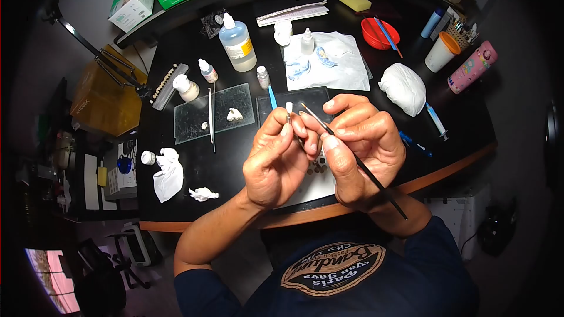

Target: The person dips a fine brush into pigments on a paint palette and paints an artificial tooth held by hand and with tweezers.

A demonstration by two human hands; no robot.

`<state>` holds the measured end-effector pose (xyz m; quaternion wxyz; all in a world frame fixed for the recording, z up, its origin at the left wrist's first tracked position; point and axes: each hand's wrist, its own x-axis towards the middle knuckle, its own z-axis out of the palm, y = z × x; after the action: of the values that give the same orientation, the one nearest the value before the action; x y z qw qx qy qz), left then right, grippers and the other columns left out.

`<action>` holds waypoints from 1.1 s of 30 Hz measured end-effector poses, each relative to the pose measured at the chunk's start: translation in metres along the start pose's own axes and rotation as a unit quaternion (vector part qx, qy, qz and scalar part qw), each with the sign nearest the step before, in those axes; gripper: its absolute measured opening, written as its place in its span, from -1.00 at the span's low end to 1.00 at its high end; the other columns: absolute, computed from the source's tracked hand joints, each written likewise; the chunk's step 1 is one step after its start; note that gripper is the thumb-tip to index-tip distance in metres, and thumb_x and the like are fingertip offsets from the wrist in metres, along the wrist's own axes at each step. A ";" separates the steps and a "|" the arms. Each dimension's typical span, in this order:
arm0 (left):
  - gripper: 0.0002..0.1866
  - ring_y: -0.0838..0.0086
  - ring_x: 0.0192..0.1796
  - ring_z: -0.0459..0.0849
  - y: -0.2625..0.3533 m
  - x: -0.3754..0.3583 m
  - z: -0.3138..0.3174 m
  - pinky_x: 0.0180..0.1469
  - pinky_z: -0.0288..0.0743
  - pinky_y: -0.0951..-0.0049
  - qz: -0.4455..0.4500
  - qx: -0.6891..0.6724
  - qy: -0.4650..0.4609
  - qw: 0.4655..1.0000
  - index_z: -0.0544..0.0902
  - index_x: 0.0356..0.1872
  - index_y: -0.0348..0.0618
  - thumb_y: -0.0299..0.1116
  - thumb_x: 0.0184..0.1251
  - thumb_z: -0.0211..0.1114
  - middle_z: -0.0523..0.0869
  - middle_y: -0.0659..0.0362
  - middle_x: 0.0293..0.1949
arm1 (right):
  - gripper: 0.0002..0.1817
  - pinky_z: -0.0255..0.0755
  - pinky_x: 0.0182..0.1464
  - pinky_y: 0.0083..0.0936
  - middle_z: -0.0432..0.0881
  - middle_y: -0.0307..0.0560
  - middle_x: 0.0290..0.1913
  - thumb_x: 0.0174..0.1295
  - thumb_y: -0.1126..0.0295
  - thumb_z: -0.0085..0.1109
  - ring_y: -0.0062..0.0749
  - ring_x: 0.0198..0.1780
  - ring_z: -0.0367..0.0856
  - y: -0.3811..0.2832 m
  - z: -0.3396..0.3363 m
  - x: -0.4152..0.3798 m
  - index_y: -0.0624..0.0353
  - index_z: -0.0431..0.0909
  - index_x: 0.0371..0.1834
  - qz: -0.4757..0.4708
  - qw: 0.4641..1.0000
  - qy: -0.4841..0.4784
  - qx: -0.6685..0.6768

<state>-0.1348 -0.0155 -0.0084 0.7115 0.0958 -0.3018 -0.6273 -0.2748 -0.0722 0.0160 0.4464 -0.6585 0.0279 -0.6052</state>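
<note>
My left hand (271, 161) pinches a thin metal holder with a small white tooth-shaped piece (289, 107) at its tip. In my right hand (368, 152) is a thin dark brush (377, 182), its fine tip pointing up and left, close to the white piece but apart from it. Both hands are close together above the front of the black table. Behind them, partly hidden, lies a dark square plate (314, 98). Below, between the wrists, a white palette with brown round spots (318, 170) shows in part.
A glass slab (191, 118) with white lumps and a metal tool lies left. Behind stand a large liquid bottle (238, 44), small bottles and a white sheet (349, 76). Right are a white cloth bundle (403, 89), syringe (436, 120), red bowl (380, 33), cup (440, 54) and pink bottle (473, 67).
</note>
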 end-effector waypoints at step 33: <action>-0.82 0.33 0.06 0.62 0.001 -0.004 0.004 0.27 0.51 0.27 0.011 -0.049 0.074 0.996 0.52 -0.10 -0.29 -0.35 0.58 0.09 0.63 0.00 -0.03 | -0.81 0.68 0.01 -0.32 0.71 0.01 -0.25 0.19 0.74 0.39 -0.09 0.04 0.72 0.015 0.011 0.000 0.30 0.59 -0.25 -0.083 0.987 0.010 -0.135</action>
<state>-0.1364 -0.0106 -0.0064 0.7427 0.1034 -0.2184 -0.6245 -0.2581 -0.0753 0.0085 0.3016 -0.7067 0.0585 -0.6373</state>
